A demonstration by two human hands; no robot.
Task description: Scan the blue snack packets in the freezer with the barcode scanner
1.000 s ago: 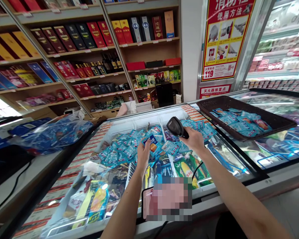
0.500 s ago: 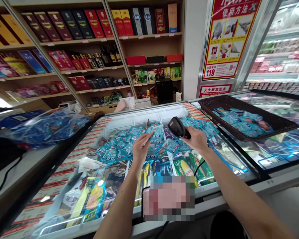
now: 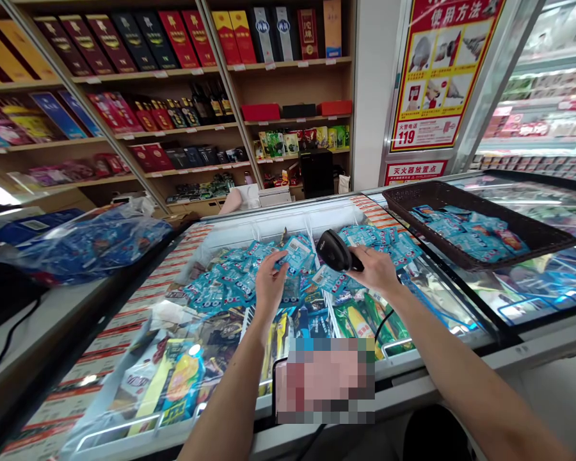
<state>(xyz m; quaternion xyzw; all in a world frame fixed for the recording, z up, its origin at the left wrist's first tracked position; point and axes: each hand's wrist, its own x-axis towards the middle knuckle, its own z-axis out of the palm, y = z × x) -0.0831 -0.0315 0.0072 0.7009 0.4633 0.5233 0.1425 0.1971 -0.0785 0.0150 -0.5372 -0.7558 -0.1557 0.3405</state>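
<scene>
My left hand (image 3: 271, 282) pinches the edge of a blue packet (image 3: 298, 253), held up above the others with its printed side showing. My right hand (image 3: 377, 272) is wrapped round the handle of a black barcode scanner (image 3: 335, 250), whose head points left toward that packet. A cable hangs down from below this hand. Loose blue packets (image 3: 225, 282) lie spread over the glass top of the freezer (image 3: 221, 397), left of and beneath my hands. More blue packets (image 3: 372, 237) lie behind the scanner.
On the right of the freezer sits a dark brown basket (image 3: 441, 192) with blue packets in it. A clear plastic bag (image 3: 100, 243) full of blue packets lies on the left counter. A phone-like device (image 3: 281, 390), its screen blurred, stands at the front edge. Stocked shelves (image 3: 173, 134) line the back.
The scanner has moved slightly left, closer to the packet in my left hand. That packet has tilted and shifted a little left.
</scene>
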